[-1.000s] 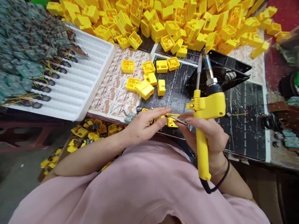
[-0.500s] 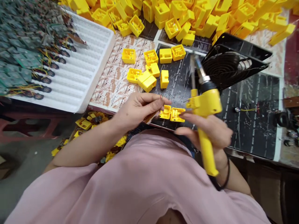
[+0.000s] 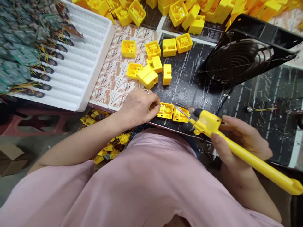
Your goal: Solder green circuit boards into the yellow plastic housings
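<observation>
At the near edge of the tabletop (image 3: 251, 97), our left hand (image 3: 138, 107) curls closed, fingertips steadying the left housing (image 3: 166, 110). The right housing (image 3: 181, 115) sits touching it. Our right hand (image 3: 241, 142) grips the yellow soldering iron (image 3: 208, 123), nearer that shell. The iron's long axis slants from lower right to upper left, tip at the right housing. Both shells are yellow plastic, open side up.

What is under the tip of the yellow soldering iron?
An open yellow housing on the black mat, beside a second housing at the left hand. The soldering iron hides the spot right beneath its tip.
</observation>
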### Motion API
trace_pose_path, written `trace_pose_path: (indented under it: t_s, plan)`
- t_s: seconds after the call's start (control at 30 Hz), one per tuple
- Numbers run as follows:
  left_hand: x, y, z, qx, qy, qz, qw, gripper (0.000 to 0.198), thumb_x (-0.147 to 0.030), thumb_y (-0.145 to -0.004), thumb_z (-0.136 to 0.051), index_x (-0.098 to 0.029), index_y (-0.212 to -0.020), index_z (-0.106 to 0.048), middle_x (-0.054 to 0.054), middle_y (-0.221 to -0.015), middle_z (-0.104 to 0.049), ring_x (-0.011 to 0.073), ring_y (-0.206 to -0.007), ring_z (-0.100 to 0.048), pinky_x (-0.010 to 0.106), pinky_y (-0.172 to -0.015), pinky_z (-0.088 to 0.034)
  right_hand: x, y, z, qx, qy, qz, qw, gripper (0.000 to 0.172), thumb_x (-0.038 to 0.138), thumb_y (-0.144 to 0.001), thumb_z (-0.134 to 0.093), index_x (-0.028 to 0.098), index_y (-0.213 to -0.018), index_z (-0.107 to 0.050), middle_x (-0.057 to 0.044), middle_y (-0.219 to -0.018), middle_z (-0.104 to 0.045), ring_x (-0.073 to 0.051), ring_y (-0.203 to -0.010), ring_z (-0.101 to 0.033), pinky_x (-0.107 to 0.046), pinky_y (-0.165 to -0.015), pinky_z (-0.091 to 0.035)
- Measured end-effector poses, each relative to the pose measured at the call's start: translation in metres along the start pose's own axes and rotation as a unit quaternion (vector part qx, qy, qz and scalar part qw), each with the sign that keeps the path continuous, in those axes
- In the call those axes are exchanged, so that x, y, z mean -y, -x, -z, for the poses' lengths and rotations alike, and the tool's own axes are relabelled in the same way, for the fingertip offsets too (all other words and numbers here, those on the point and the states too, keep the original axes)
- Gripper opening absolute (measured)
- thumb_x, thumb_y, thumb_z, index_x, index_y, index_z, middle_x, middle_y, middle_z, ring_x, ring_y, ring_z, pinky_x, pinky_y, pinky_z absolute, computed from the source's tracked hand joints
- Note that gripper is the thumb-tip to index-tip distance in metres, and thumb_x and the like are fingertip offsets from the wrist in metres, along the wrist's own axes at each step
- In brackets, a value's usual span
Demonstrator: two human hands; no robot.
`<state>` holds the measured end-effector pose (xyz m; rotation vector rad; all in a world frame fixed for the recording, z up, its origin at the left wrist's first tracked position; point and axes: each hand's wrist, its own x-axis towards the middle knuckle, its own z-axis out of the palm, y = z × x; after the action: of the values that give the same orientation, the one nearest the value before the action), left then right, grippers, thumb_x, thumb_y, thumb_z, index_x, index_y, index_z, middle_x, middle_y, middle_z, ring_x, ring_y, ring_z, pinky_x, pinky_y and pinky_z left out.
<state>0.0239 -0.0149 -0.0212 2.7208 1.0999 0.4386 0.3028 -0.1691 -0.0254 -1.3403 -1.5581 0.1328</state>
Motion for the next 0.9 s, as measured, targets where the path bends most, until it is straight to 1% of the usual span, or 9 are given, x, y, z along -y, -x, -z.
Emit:
trace_pose_path:
  t_s: [0.07, 0.2, 0.27, 0.4, 0.53, 0.63, 0.7, 0.83, 0.9]
  plan:
    - [-0.001, -0.001, 0.002, 0.003, -0.014, 0.001, 1.0, 0.025, -0.026, -0.095, -0.056, -0.02, -0.089, -0.08, 0.006, -0.071, -0.072, 0.0266, -0.073, -0.069, 0.04, -0.077, -0.048, 0.004, -0.003, -0.005, 0.041, -0.025, 0.026, 0.999, 0.04, 0.024, -0.094, -0.089, 0.029, -0.132, -0.08, -0.002, -0.102, -0.086, -0.019, -0.072, -0.081, -0.029, -0.063, -0.069]
    - [-0.001, -0.004, 0.004, 0.019, -0.04, -0.01, 0.999, 0.027, -0.027, -0.096, -0.054, -0.022, -0.087, -0.079, 0.008, -0.074, -0.075, 0.0287, -0.078, -0.072, 0.045, -0.084, -0.048, 0.009, -0.017, -0.014, 0.071, -0.069, 0.128, 0.987, 0.026, 0.017, -0.088, -0.094, 0.021, -0.106, -0.076, -0.001, -0.083, -0.082, -0.019, -0.07, -0.081, -0.023, -0.061, -0.069]
    - [-0.001, -0.005, 0.005, 0.029, -0.045, -0.012, 0.998, 0.026, -0.027, -0.096, -0.055, -0.023, -0.088, -0.079, 0.007, -0.076, -0.076, 0.028, -0.079, -0.072, 0.046, -0.089, -0.048, 0.011, -0.025, -0.017, 0.083, -0.055, 0.167, 0.981, 0.026, 0.017, -0.088, -0.095, 0.02, -0.097, -0.071, -0.001, -0.079, -0.081, -0.018, -0.067, -0.081, -0.021, -0.059, -0.067]
    - [-0.001, -0.008, 0.008, 0.044, -0.049, -0.012, 0.998, 0.025, -0.028, -0.096, -0.055, -0.022, -0.087, -0.078, 0.007, -0.079, -0.077, 0.0279, -0.083, -0.072, 0.046, -0.092, -0.047, 0.015, -0.038, -0.018, 0.12, -0.01, 0.198, 0.973, 0.023, 0.018, -0.093, -0.092, 0.021, -0.095, -0.069, 0.0, -0.077, -0.08, -0.015, -0.062, -0.078, -0.018, -0.057, -0.065]
    - [-0.001, -0.01, 0.01, 0.063, -0.045, -0.014, 0.997, 0.026, -0.027, -0.096, -0.054, -0.021, -0.087, -0.077, 0.007, -0.079, -0.076, 0.0281, -0.084, -0.072, 0.046, -0.092, -0.046, 0.013, -0.038, -0.012, 0.137, -0.016, 0.182, 0.974, 0.02, 0.023, -0.096, -0.089, 0.025, -0.092, -0.069, 0.002, -0.076, -0.079, -0.015, -0.062, -0.078, -0.019, -0.054, -0.064]
    - [0.0, -0.011, 0.01, 0.077, -0.057, -0.021, 0.995, 0.027, -0.029, -0.097, -0.053, -0.022, -0.088, -0.078, 0.006, -0.079, -0.076, 0.0271, -0.084, -0.072, 0.044, -0.09, -0.045, 0.008, -0.032, -0.007, 0.102, -0.017, 0.133, 0.986, 0.011, 0.023, -0.099, -0.084, 0.028, -0.097, -0.073, 0.001, -0.082, -0.08, -0.017, -0.066, -0.079, -0.023, -0.051, -0.064]
    - [0.001, -0.011, 0.011, 0.086, -0.067, -0.025, 0.994, 0.028, -0.03, -0.098, -0.052, -0.022, -0.09, -0.078, 0.005, -0.08, -0.077, 0.0268, -0.085, -0.072, 0.044, -0.09, -0.045, 0.006, -0.03, -0.006, 0.089, -0.015, 0.119, 0.989, 0.013, 0.021, -0.097, -0.085, 0.028, -0.098, -0.075, 0.001, -0.083, -0.081, -0.018, -0.067, -0.08, -0.023, -0.049, -0.062]
    - [-0.001, -0.012, 0.013, 0.096, -0.083, -0.025, 0.992, 0.03, -0.029, -0.099, -0.05, -0.022, -0.09, -0.079, 0.005, -0.08, -0.077, 0.0275, -0.087, -0.074, 0.044, -0.09, -0.045, 0.01, -0.033, -0.007, 0.091, -0.036, 0.128, 0.987, 0.018, 0.015, -0.09, -0.09, 0.025, -0.093, -0.075, 0.0, -0.08, -0.08, -0.018, -0.065, -0.078, -0.023, -0.048, -0.061]
    - [-0.001, -0.013, 0.014, 0.101, -0.088, -0.024, 0.991, 0.03, -0.029, -0.099, -0.051, -0.022, -0.091, -0.079, 0.005, -0.08, -0.077, 0.0276, -0.088, -0.074, 0.043, -0.09, -0.046, 0.012, -0.033, -0.008, 0.082, -0.041, 0.128, 0.988, 0.018, 0.014, -0.089, -0.09, 0.025, -0.095, -0.077, 0.0, -0.081, -0.081, -0.018, -0.066, -0.079, -0.024, -0.049, -0.062]
